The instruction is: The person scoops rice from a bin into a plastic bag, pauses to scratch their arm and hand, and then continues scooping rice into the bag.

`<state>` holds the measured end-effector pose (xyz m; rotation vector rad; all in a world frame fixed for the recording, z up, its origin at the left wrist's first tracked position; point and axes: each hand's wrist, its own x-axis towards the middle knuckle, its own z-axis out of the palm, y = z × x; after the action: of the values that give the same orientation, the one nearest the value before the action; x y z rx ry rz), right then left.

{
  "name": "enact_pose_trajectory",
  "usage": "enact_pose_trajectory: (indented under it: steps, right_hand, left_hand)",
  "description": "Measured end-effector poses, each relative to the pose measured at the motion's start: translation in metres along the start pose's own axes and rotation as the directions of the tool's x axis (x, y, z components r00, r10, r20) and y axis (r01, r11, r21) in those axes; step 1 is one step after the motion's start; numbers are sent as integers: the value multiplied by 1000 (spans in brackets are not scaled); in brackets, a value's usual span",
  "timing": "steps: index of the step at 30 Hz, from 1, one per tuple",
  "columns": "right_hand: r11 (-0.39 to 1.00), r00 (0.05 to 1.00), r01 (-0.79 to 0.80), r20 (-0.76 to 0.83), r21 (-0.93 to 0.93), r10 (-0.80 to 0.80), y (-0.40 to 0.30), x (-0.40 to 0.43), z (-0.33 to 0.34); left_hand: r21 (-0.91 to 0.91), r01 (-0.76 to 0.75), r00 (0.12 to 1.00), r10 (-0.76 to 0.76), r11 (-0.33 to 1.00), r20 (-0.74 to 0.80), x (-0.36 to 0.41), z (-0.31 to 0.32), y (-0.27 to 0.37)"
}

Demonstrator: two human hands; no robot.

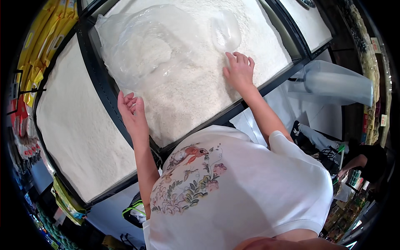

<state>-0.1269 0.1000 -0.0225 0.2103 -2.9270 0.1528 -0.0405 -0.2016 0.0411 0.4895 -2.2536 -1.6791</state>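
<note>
A bin point(93, 67) with a dark frame holds white rice grains point(184, 109) before me. A crumpled clear plastic bag point(117, 51) lies spread on the rice, with some grains visible through or inside it. Below the bag's near left corner is my left hand point(132, 111), palm turned up, its fingers loosely bent and nothing seen in them. A clear plastic scoop point(236, 31) rests on the rice at the upper right. My right hand point(242, 72) is over the scoop's handle end, fingers spread; whether they touch the handle is hard to tell.
Another bin of white grain point(81, 125) adjoins on the left, beside yellow packages point(47, 37). A further bin point(307, 22) stands at the upper right. A translucent plastic container point(337, 82) projects by the bin's right edge. Another person point(365, 162) is at the far right.
</note>
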Motion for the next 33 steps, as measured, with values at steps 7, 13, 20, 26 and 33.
enact_pose_trajectory:
  steps: [7, 13, 20, 26, 33]
  right_hand:
    - [997, 999, -17, -45, 77, 20, 0, -1, 6]
    - [1000, 998, -20, -59, 7, 20, -1, -2, 13]
    - [999, 1000, -22, 1, -40, 22, -3, -4, 15]
    - [980, 993, -115, 10, 165, 115, -1, 3, 14]
    - [403, 796, -578, 381, 709, 471, 23, 22, -1]
  left_hand:
    - [-108, 4, 999, 1, 994, 40, 18, 25, 13]
    - [-158, 153, 987, -157, 975, -15, 26, 28, 2]
    - [-164, 172, 985, -175, 971, -3, 27, 22, -13]
    - [-242, 145, 987, -159, 959, -39, 28, 18, -13]
    - [-582, 231, 966, -254, 779, 44, 26, 9, -10]
